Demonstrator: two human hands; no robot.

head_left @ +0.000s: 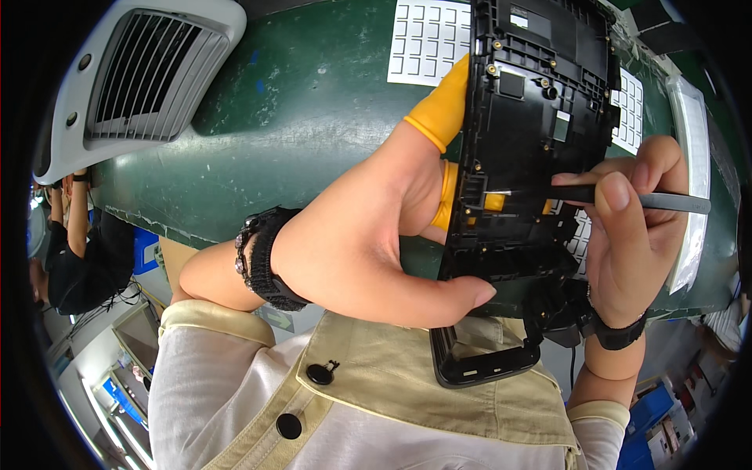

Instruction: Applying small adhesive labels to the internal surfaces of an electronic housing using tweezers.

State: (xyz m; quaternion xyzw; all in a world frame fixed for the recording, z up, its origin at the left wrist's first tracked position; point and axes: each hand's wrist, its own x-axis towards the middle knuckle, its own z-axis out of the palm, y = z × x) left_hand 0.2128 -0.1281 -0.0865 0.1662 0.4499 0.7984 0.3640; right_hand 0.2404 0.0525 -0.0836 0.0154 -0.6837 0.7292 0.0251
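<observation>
A black plastic housing [521, 125] with molded ribs and small brass-coloured inserts is held up over the green table. My left hand [368, 227] grips it along its left edge, thumb near the lower end, with yellow finger cots [439, 113] on some fingers. Other fingers go behind the housing, and bits of yellow show through its openings. In my right hand [630, 223] black tweezers [583, 193] are pinched between thumb and fingers. Their tip points left, over the housing's lower part; whether it touches or holds anything I cannot tell. An open black bracket-like part [486, 366] hangs below the housing.
White sheets with black-outlined rectangles [427, 39] lie behind the housing on the green table [313, 102]. A grey-white louvred unit [149, 78] stands at the far left. At right lies a clear plastic-wrapped strip [689, 180]. Another person [86, 251] is beyond the table's left edge.
</observation>
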